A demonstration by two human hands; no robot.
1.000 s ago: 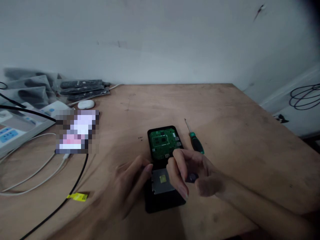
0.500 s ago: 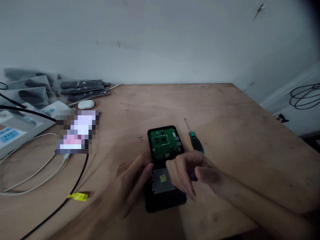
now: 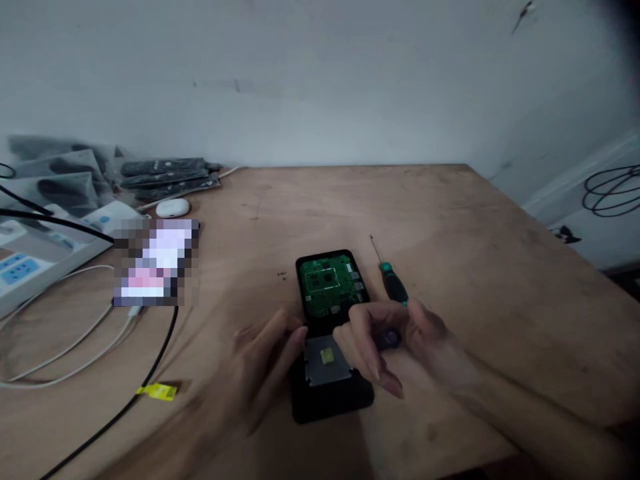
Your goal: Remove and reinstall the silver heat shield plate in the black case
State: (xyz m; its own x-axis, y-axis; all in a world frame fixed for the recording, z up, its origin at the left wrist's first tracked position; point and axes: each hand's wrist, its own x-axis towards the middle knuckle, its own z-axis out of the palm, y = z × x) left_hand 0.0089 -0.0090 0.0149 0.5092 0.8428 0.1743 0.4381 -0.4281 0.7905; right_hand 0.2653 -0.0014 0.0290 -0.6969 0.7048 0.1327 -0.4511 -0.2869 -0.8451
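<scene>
A black case half holding a green circuit board (image 3: 327, 283) lies on the wooden table. Just below it is the other black half (image 3: 333, 400), with a silver metal plate (image 3: 320, 373) and a small yellowish pad (image 3: 327, 356). My left hand (image 3: 270, 353) pinches the left edge of the case where the halves meet. Over the right side of the lower half, my right hand (image 3: 390, 347) has its fingers curled around a dark purple object (image 3: 389, 339), mostly hidden in the palm, with the thumb raised. A green-and-black screwdriver (image 3: 394, 283) lies right of the board.
Tiny dark screws (image 3: 282, 275) lie left of the board. Further left are a phone (image 3: 160, 260), a white earbud case (image 3: 173, 208), a power strip (image 3: 30, 273) and bagged black items (image 3: 165, 175). A black cable (image 3: 160, 357) with a yellow tag (image 3: 161, 391) crosses the left front.
My right hand has turned and shifted slightly right, its thumb lifting away from the fingers, so the purple object shows more. My left hand stays at the case edge.
</scene>
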